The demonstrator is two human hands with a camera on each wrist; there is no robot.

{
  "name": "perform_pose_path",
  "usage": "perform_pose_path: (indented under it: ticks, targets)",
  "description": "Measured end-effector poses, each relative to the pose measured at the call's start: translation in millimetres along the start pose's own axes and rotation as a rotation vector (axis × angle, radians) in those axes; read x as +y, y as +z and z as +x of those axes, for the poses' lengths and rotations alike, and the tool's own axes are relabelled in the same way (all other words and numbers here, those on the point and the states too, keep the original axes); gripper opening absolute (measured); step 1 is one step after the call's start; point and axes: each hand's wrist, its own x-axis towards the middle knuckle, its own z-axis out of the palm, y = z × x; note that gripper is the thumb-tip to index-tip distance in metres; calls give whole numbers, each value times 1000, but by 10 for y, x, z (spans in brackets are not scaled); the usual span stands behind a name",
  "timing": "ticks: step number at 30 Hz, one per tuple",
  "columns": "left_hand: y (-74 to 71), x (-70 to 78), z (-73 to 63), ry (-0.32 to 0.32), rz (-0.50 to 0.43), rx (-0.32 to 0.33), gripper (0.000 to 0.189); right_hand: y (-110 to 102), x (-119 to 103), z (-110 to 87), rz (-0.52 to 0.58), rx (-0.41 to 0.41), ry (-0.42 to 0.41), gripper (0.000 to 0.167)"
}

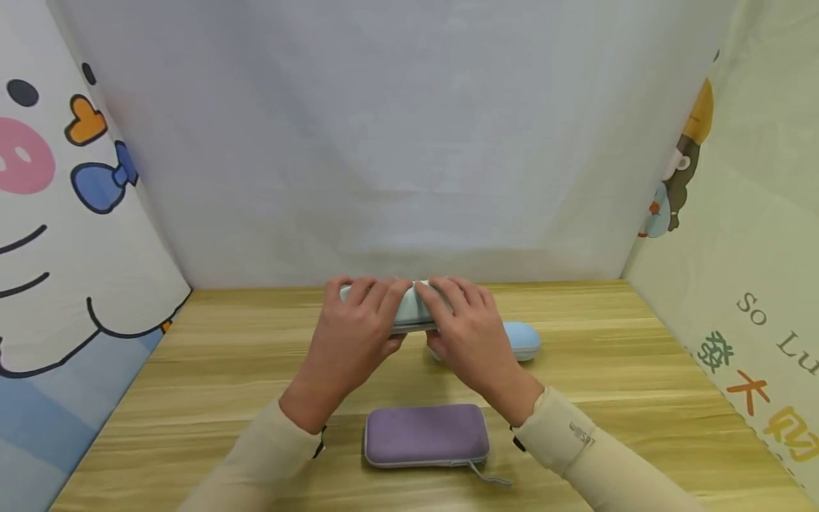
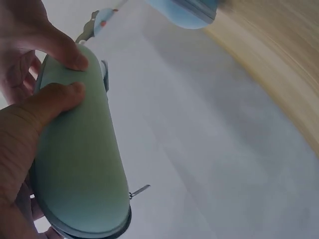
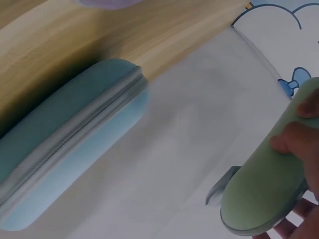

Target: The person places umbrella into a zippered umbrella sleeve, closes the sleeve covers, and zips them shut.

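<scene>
Both hands hold a pale green zippered hard case (image 1: 412,309) above the table. My left hand (image 1: 360,331) grips its left end, fingers over the far side and thumb on the near side. At the other end, my right hand (image 1: 470,328) grips it the same way. Both thumbs press on one smooth face of the case in the left wrist view, where a zipper pull (image 2: 139,191) sticks out. Behind my right hand lies a light blue case (image 1: 522,338), partly hidden by it. A purple case (image 1: 425,435) with a wrist strap lies between my forearms.
A wood-grain table (image 1: 243,370) carries the cases. Pale cloth (image 1: 409,142) hangs behind it, and printed cloths with cartoon figures stand at the left and right edges.
</scene>
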Motion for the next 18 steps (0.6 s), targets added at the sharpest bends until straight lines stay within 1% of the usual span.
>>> perform_pose_path:
  ticks: [3, 4, 6, 7, 9, 11, 12, 14, 15, 17, 18]
  targets:
    - [-8, -13, 12, -2, 3, -11, 81, 43, 87, -33, 54, 13, 18, 66]
    - [-14, -32, 10, -6, -11, -8, 83, 57, 126, -52, 78, 16, 28, 66]
    - [-25, -97, -4, -24, -82, 2, 89, 79, 213, -101, 136, 18, 60, 68]
    - [-32, -140, -13, -37, -140, 7, 94, 88, 261, -128, 173, 17, 80, 70]
    - [-21, -241, -44, -71, -292, 9, 102, 103, 355, -187, 259, 14, 125, 71]
    - [28, -330, -80, -100, -477, 9, 109, 121, 445, -251, 375, 4, 175, 73]
    - [72, -361, -99, -103, -567, 7, 111, 128, 481, -280, 441, -3, 197, 74]
    - [185, -384, -134, -93, -714, -3, 112, 146, 537, -328, 578, -10, 227, 76]
    - [248, -376, -145, -78, -769, -2, 112, 154, 550, -344, 650, -13, 239, 77]
    - [361, -326, -151, -43, -851, -5, 110, 166, 550, -356, 779, -27, 255, 79]
    - [398, -289, -145, -30, -863, -2, 108, 165, 539, -351, 825, -34, 255, 78]
